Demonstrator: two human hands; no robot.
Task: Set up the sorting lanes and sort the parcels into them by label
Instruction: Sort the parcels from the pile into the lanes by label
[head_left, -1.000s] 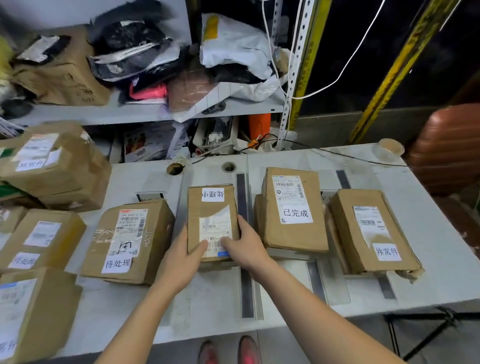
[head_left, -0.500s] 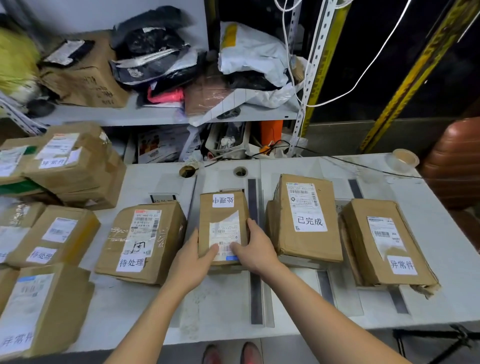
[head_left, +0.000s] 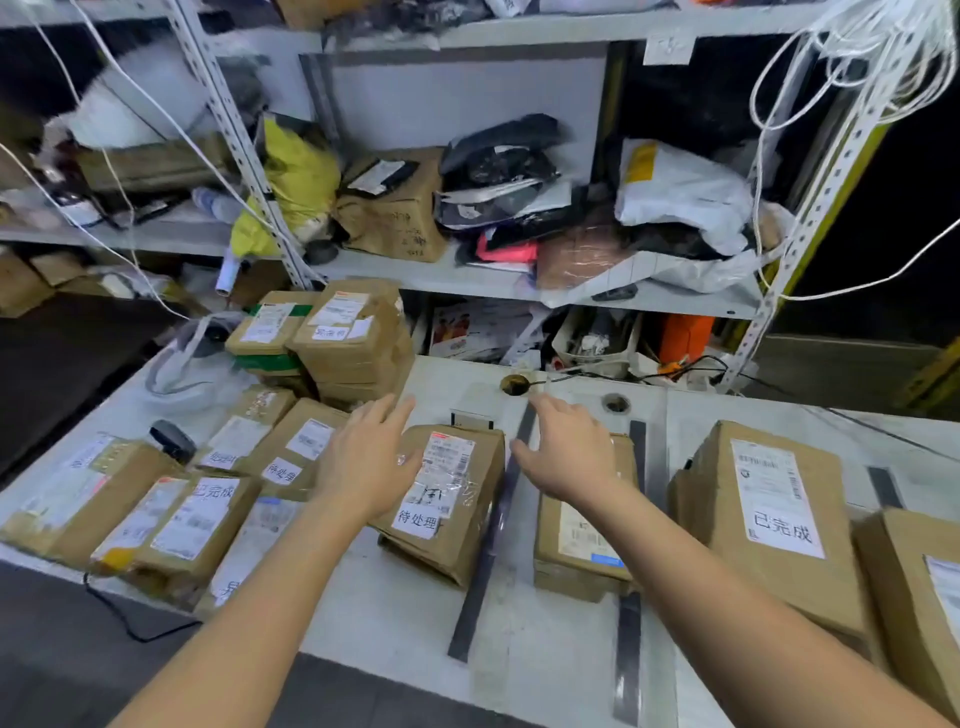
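Both hands reach out with fingers straight and spread, gripping nothing: the left hand (head_left: 363, 457) over the far corner of the 待处理 parcel (head_left: 457, 496), the right hand (head_left: 566, 452) over the next parcel (head_left: 571, 551). A dark tape strip (head_left: 485, 551) runs between these two mid-table (head_left: 405, 623). The 已完成 parcel (head_left: 769, 514) lies towards the right edge, and unsorted parcels (head_left: 182, 519) crowd the left edge.

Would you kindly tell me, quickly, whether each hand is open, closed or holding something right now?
Left hand: open, holding nothing.
Right hand: open, holding nothing.
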